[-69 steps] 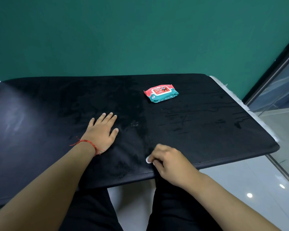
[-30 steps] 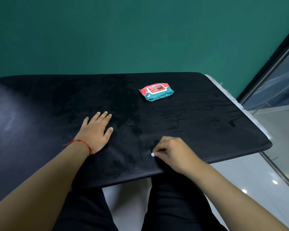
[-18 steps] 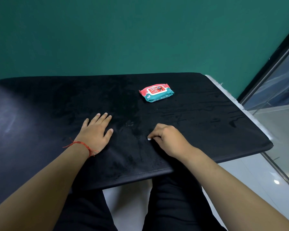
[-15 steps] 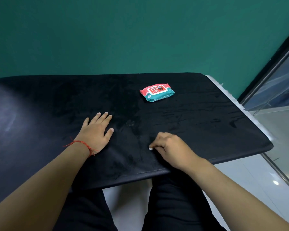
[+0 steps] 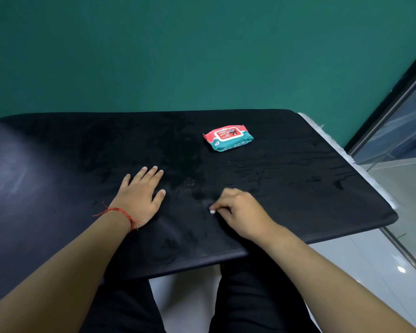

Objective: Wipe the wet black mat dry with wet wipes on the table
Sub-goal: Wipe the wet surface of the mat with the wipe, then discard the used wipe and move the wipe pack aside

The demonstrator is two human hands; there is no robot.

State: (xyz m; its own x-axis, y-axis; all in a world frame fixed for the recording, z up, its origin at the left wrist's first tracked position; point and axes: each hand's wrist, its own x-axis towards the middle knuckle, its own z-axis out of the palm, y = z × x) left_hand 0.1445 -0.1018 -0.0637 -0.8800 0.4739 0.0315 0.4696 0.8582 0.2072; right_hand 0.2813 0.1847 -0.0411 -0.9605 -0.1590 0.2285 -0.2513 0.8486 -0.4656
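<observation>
1. Right now the left hand, with a thin red string bracelet at the wrist, lies flat with straight fingers on the wet black fabric mat, pressing it down.
2. The right hand is curled, its fingertips pinching a small white wad of wipe against the mat near the front edge, just right of the left hand.
3. The mat covers the table, whose pale edge shows only along the right side.
4. Glossy wet streaks lie to the right of and beyond the right hand, so that hand is the nearer one and the wiping probably needs to go outward and rightward.
5. A red-and-teal soft pack of wet wipes rests farther back, straight beyond the right hand, with its long axis running roughly left to right.
</observation>
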